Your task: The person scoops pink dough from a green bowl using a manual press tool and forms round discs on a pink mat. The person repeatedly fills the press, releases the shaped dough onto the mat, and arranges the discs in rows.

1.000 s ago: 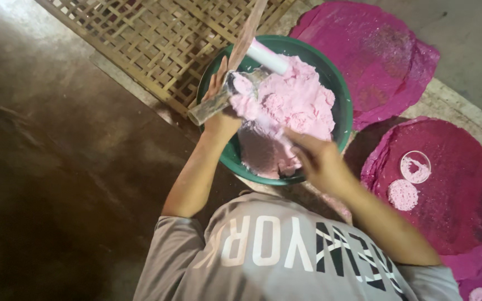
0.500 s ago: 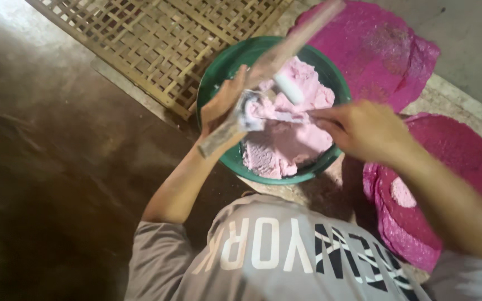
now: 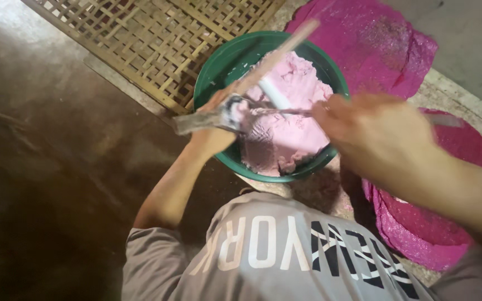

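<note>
We take the green basin (image 3: 213, 67) as our landmark; it sits on the floor (image 3: 46, 167) just ahead of our grey shirt (image 3: 285, 256) and is filled with soft pink dough (image 3: 291, 122). Our left hand (image 3: 216, 131) rests at the basin's near-left rim, fingers curled tight around a dough-smeared tool (image 3: 202, 120) whose handle sticks out leftward past the rim. Our right hand (image 3: 372, 139) hovers over the basin's right rim, blurred; it seems closed around a thin metal blade (image 3: 283, 111) that reaches across the dough toward the left hand's tool, though we cannot tell the grip for sure. A pale wooden stick (image 3: 277, 53) leans out of the dough toward the basin's far side, and a white tube-like piece (image 3: 274, 93) lies on the dough beside it. Behind and left of the basin lies a woven bamboo lattice (image 3: 140, 39). Beyond the basin's right side lies a magenta disc-shaped sheet (image 3: 369, 44), and another magenta sheet (image 3: 430, 223) lies to its near right.
</note>
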